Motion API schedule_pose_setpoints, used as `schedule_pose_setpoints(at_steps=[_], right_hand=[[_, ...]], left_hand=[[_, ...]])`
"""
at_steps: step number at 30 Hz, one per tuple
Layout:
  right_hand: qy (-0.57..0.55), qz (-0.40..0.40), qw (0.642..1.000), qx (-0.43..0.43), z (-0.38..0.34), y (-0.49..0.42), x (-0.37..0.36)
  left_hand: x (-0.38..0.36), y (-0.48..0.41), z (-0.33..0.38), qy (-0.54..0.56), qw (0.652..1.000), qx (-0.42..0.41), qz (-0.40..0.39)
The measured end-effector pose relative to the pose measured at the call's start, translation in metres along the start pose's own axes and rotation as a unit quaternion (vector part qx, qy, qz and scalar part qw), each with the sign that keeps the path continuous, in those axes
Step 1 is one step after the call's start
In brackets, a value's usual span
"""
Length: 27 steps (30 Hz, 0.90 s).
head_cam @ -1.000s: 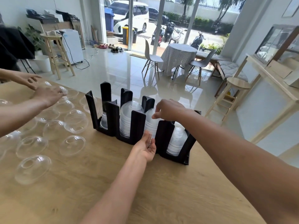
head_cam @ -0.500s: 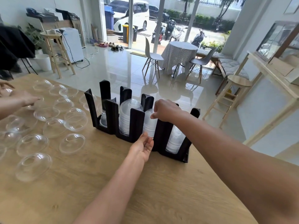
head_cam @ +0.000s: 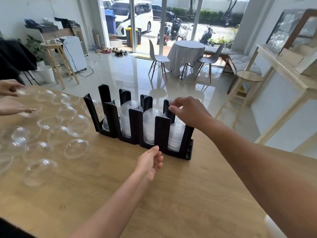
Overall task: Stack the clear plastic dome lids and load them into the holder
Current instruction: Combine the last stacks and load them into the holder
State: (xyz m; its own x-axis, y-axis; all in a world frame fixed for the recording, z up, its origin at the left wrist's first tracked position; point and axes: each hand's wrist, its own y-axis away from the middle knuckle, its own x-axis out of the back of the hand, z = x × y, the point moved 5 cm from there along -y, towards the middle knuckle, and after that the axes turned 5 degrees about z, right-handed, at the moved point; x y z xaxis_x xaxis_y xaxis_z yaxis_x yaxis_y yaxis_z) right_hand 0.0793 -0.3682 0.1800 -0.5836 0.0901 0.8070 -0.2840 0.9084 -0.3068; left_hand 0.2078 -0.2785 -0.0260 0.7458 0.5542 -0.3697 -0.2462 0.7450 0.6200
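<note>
A black four-slot holder (head_cam: 161,129) stands on the wooden table (head_cam: 171,194). Stacks of clear dome lids fill its slots: a low one at the left (head_cam: 105,125), a tall one (head_cam: 130,110), another (head_cam: 151,121), and one at the right (head_cam: 176,136). My right hand (head_cam: 187,112) hovers over the rightmost slot, fingertips pinched together at the top of a rear post, with nothing visible between them. My left hand (head_cam: 150,162) lies open just in front of the holder's base, fingers apart, holding nothing. Several loose dome lids (head_cam: 76,148) are spread over the table's left side.
Another person's two hands (head_cam: 15,107) reach in from the left edge and touch loose lids there. The table's far edge runs just behind the holder, with tiled floor, stools and chairs beyond. A wooden counter (head_cam: 283,66) stands at the right.
My right hand has risen and shifted right, from the third slot to above the rightmost one. My left hand has drawn back slightly from the holder. The other person's hands moved along the left edge.
</note>
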Motion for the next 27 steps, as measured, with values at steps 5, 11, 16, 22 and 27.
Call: schedule_pose_setpoints(at_steps=[5,11,16,22,27], right_hand=[[-0.04,0.028,0.998,-0.042,0.053,0.079,0.046],[-0.026,0.054,0.984,-0.168,0.154,0.184,0.105],[-0.017,0.068,0.949,-0.308,0.234,0.272,0.153],[-0.089,-0.006,0.876,-0.474,0.294,0.361,0.149],[-0.18,-0.039,0.832,-0.524,0.306,0.393,0.11]], left_hand=[[-0.036,0.034,-0.048,-0.138,0.987,-0.019,-0.084],[-0.105,0.082,-0.124,-0.294,0.934,0.009,-0.203],[-0.153,0.114,-0.187,-0.387,0.88,0.046,-0.269],[-0.184,0.126,-0.237,-0.454,0.845,0.071,-0.274],[-0.195,0.127,-0.258,-0.45,0.842,0.119,-0.273]])
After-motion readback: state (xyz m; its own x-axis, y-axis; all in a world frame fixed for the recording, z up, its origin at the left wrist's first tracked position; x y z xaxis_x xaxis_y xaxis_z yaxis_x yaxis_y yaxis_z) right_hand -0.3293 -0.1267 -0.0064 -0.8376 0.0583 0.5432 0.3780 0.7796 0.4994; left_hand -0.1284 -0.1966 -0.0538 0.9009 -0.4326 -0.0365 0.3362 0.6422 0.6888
